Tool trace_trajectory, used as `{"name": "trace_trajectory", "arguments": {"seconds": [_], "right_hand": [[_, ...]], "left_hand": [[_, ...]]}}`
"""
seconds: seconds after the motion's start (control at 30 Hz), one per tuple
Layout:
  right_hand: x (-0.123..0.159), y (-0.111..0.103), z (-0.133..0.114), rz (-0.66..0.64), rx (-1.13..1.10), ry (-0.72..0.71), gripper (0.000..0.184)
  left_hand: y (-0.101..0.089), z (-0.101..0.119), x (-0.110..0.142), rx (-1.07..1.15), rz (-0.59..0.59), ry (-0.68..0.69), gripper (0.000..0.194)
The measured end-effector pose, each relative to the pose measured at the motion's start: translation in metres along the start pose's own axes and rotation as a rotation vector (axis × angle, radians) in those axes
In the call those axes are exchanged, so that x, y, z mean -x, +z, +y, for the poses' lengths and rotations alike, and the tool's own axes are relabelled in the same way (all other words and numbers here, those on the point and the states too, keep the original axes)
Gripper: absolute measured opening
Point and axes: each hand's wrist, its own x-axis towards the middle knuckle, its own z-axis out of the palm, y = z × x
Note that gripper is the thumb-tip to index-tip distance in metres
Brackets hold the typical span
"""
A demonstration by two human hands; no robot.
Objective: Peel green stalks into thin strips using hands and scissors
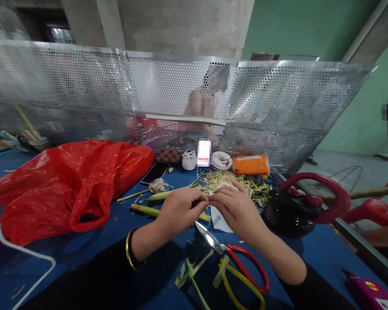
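Note:
My left hand (179,209) is closed in a pinch above the blue table, its fingertips meeting those of my right hand (234,206). The right hand's fingers are also drawn together; whatever lies between the fingertips is too small to make out. Behind and below the left hand lie green plant stalks (148,210). White paper (218,219) sits under the right hand, beside a heap of shredded plant strips (252,187). Just below both hands rest scissors (216,244) with one red and one yellow handle. Loose green strips (190,273) lie by the handles.
A red plastic bag (67,185) covers the left side. Behind are a phone (155,173), white yarn (189,160), a spool (222,161) and an orange packet (251,164). A dark kettle (287,215) stands right. A perforated metal screen (177,86) separates me from another person.

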Motion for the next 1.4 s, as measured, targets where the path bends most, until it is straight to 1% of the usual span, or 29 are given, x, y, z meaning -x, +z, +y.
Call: {"name": "trace_trajectory", "arguments": {"seconds": [0.07, 0.23, 0.33, 0.4, 0.47, 0.53, 0.6, 0.63, 0.73, 0.8, 0.87, 0.93, 1.0, 1.07, 1.13, 1.17, 1.2, 1.23, 1.3, 1.33, 1.4], "right_hand": [[0.0, 0.002, -0.001, -0.035, -0.01, 0.005, 0.017], [0.001, 0.006, 0.003, -0.046, -0.031, -0.006, 0.018], [0.001, 0.008, 0.004, -0.07, 0.038, -0.037, 0.021], [0.002, 0.009, 0.002, -0.081, 0.154, -0.104, 0.023], [0.002, 0.011, -0.001, -0.088, 0.283, -0.201, 0.025], [0.003, 0.012, -0.003, -0.092, 0.349, -0.282, 0.027], [0.004, 0.012, -0.006, -0.07, 0.323, -0.289, 0.027], [0.004, 0.012, -0.008, -0.036, 0.286, -0.259, 0.026], [0.004, 0.007, -0.013, 0.097, 0.128, -0.108, 0.023], [0.004, 0.001, -0.016, 0.122, 0.005, -0.075, 0.022], [0.003, -0.007, -0.017, 0.114, -0.056, -0.141, 0.022], [0.002, -0.013, -0.017, 0.125, -0.018, -0.247, 0.024], [0.001, -0.017, -0.014, 0.152, 0.055, -0.314, 0.028], [0.0, -0.019, -0.01, 0.16, 0.11, -0.33, 0.03], [0.0, -0.022, -0.004, 0.162, 0.157, -0.305, 0.028], [-0.001, -0.023, -0.001, 0.172, 0.175, -0.274, 0.026], [-0.001, -0.025, 0.002, 0.197, 0.179, -0.231, 0.024], [0.0, -0.027, 0.004, 0.233, 0.16, -0.173, 0.021], [0.001, -0.029, 0.005, 0.331, 0.028, -0.013, 0.018], [0.001, -0.029, 0.005, 0.378, -0.083, 0.08, 0.018], [0.002, -0.027, 0.004, 0.436, -0.363, 0.268, 0.018]], "left_hand": [[0.001, 0.0, 0.0, -0.019, 0.011, 0.017, 0.016], [0.0, -0.002, -0.001, 0.006, 0.0, 0.037, 0.014], [0.0, -0.002, 0.0, -0.015, -0.007, 0.036, 0.013], [0.001, -0.002, 0.0, -0.046, -0.022, 0.037, 0.012], [0.001, -0.002, 0.0, -0.062, -0.048, 0.037, 0.012], [0.0, -0.002, -0.001, -0.025, -0.086, 0.006, 0.012], [-0.003, 0.0, -0.004, 0.102, -0.121, -0.055, 0.012], [-0.005, 0.0, -0.004, 0.189, -0.131, -0.082, 0.012], [-0.008, 0.001, -0.005, 0.479, -0.129, -0.13, 0.015], [-0.006, 0.0, -0.004, 0.695, -0.158, -0.168, 0.02], [-0.001, -0.001, -0.001, 0.951, -0.222, -0.242, 0.023], [0.005, -0.002, 0.002, 1.18, -0.287, -0.327, 0.025], [0.008, -0.001, 0.003, 1.314, -0.326, -0.389, 0.024], [0.005, 0.002, 0.003, 1.374, -0.324, -0.385, 0.024], [-0.002, 0.005, 0.001, 1.404, -0.279, -0.311, 0.026], [-0.007, 0.005, 0.0, 1.398, -0.247, -0.253, 0.027], [-0.01, 0.004, -0.002, 1.357, -0.183, -0.198, 0.026], [-0.012, 0.001, -0.004, 1.267, -0.095, -0.159, 0.025], [-0.011, -0.009, -0.009, 0.943, 0.092, -0.126, 0.02], [-0.009, -0.016, -0.011, 0.762, 0.142, -0.129, 0.021], [-0.001, -0.029, -0.014, 0.453, 0.138, -0.107, 0.023]]}}
